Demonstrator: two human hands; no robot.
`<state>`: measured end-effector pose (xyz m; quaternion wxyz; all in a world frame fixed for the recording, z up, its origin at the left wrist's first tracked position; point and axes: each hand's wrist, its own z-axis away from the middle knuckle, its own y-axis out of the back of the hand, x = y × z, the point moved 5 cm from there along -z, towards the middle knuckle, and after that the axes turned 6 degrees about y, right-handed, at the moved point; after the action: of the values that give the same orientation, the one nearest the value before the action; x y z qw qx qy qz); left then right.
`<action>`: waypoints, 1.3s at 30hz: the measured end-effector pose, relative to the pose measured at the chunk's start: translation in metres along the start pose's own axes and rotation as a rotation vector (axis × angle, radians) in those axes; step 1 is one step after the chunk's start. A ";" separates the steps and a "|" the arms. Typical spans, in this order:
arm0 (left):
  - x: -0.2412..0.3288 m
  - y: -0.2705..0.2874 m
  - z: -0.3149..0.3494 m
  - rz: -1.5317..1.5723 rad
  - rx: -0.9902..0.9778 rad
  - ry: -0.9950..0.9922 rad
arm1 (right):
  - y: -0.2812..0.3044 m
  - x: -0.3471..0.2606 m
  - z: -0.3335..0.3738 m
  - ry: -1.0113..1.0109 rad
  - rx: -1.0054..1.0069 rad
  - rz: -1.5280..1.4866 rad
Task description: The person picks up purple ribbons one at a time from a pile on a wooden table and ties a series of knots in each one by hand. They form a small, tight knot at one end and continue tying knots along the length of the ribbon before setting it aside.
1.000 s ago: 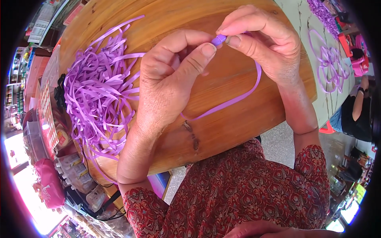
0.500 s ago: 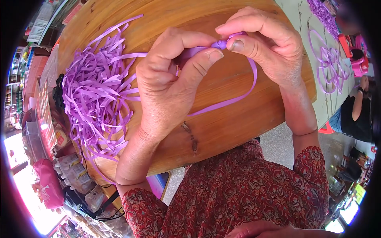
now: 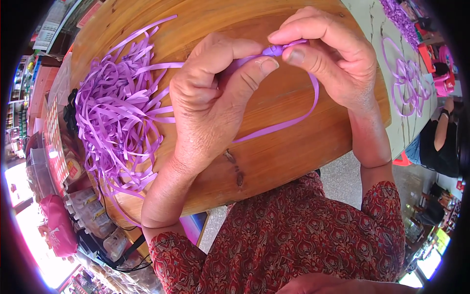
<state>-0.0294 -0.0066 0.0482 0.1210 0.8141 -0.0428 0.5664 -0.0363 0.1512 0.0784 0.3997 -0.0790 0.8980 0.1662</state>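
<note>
Between my two hands a purple ribbon (image 3: 286, 125) is held up above the wooden table. A small purple knot (image 3: 272, 50) in it sits between the fingertips. My left hand (image 3: 215, 93) pinches the ribbon just left of the knot, thumb and index finger closed. On the knot's right side, my right hand (image 3: 329, 56) grips the ribbon between thumb and index finger. A loop of the ribbon hangs below my right hand and curves back under my left. Left of my left hand lies a big tangled pile of purple ribbon (image 3: 117, 108), with strands running toward that hand.
The wooden table (image 3: 284, 161) has a curved edge close to my body. A marbled white surface (image 3: 387, 63) adjoins it on the right, bearing a loose coil of ribbon (image 3: 411, 88). Packaged goods and a pink bag (image 3: 58, 225) are at the left. Another person (image 3: 438, 142) is at the far right.
The fingertips have drawn slightly apart, so more of the knot shows. My right hand has shifted a little to the right. The pile looks unchanged.
</note>
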 end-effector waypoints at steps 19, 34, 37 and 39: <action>0.013 -0.006 0.002 -0.083 -0.075 -0.241 | 0.006 -0.023 -0.008 0.149 -0.157 0.242; 0.026 -0.006 0.006 -0.065 -0.132 -0.426 | 0.001 -0.014 -0.003 0.340 -0.291 -0.051; 0.022 -0.005 0.007 0.003 -0.188 -0.352 | -0.002 -0.017 -0.002 0.339 -0.240 -0.050; 0.017 -0.007 0.003 0.131 -0.250 -0.320 | -0.002 -0.022 -0.002 0.341 -0.206 -0.042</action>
<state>-0.0188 0.0007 0.0618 0.1757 0.8679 -0.1842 0.4266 -0.0223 0.1483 0.0957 0.2351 -0.1652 0.9291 0.2331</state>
